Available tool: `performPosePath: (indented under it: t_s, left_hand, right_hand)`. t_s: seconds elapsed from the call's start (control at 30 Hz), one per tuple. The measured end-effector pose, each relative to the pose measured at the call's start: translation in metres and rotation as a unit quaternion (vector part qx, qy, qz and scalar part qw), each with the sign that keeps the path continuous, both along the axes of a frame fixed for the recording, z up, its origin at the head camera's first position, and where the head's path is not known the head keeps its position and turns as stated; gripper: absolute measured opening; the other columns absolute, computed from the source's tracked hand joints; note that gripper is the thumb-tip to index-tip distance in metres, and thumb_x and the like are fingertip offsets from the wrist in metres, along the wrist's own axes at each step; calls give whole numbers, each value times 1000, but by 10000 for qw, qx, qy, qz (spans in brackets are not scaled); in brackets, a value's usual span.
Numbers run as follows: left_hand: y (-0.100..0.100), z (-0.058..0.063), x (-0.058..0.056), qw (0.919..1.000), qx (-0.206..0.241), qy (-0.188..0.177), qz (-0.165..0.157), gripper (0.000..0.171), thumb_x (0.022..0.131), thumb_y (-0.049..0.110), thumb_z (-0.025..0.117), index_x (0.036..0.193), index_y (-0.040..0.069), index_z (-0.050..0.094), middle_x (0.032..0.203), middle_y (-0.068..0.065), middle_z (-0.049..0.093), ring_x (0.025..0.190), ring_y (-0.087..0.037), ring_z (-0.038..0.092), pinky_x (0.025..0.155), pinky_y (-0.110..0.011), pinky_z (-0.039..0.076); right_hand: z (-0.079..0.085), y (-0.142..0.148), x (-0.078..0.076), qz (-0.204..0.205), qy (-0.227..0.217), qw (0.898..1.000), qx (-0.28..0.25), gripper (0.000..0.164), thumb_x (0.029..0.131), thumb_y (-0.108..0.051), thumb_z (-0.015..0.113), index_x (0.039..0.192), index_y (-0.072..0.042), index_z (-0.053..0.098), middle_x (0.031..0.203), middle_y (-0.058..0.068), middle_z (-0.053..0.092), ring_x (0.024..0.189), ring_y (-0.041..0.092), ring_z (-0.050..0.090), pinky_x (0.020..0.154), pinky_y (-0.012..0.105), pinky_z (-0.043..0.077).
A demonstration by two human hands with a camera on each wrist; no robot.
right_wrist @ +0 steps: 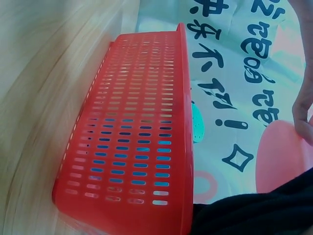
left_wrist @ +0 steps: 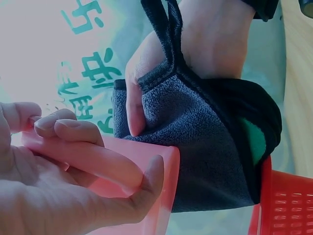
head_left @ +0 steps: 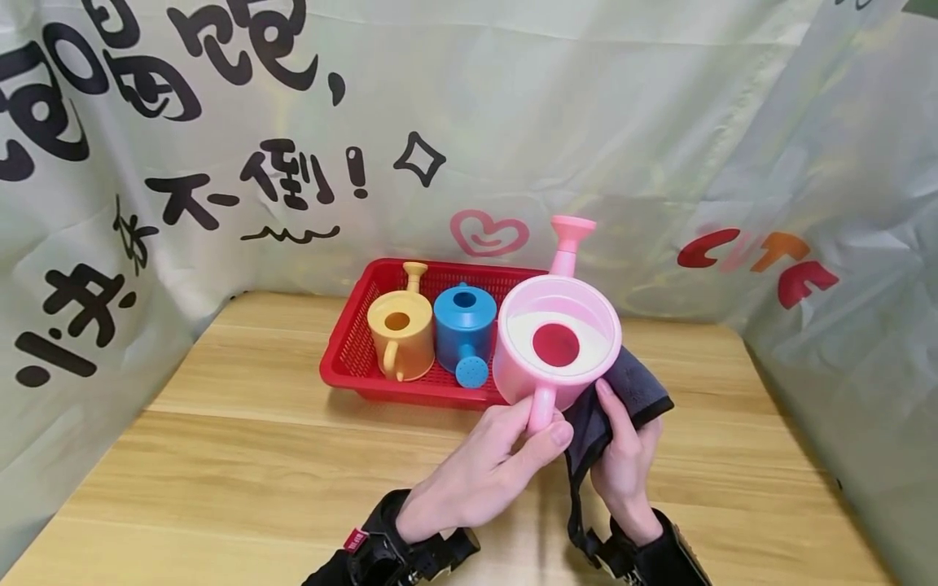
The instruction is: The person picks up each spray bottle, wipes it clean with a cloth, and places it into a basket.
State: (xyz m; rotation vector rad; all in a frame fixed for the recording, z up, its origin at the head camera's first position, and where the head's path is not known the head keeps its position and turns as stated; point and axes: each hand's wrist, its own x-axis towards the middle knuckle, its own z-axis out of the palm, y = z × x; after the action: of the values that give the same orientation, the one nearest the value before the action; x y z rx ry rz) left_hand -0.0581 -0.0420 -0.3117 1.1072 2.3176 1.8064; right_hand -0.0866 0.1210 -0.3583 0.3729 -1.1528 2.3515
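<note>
A pink toy watering can (head_left: 506, 366) is held up over the right end of the red basket, its spout pointing away and its handle toward me. My left hand (head_left: 487, 468) grips that handle, fingers and thumb wrapped round it in the left wrist view. My right hand (head_left: 626, 460) holds a dark grey cloth (head_left: 636, 382) with black edging against the can's right side. In the left wrist view the cloth (left_wrist: 200, 142) drapes over part of the right hand (left_wrist: 210, 39), hiding most of its fingers. A loop of the cloth hangs by the right wrist.
The red plastic basket (head_left: 410, 395) stands at the back of the wooden table (head_left: 278, 464). Inside it are a yellow watering can (head_left: 414, 342) and a blue watering can (head_left: 465, 321). A pale printed curtain (head_left: 586, 122) hangs behind and at both sides.
</note>
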Motion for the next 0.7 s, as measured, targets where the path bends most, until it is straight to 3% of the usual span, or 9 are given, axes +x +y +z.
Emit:
performPosePath:
  t_s: [0.43,0.7]
  left_hand:
    - [2,-3,-3,10000,12,59,-37,15,104,17,53,91,10,53,76,-1,48,76,1,46,73,-17,42]
    - [3,-1,-2,9999,6,-118,122,14,105,19,52,93,11,54,75,-1,47,77,0,45,73,-18,40]
  right_hand:
    - [-2,0,1,-120,-253,9995,132,28,97,8,53,122,2,62,109,8,71,95,13,70,84,24,59]
    - [-4,0,-3,-187,-392,9987,254,27,96,7,54,121,1,63,109,7,71,95,13,70,85,23,59]
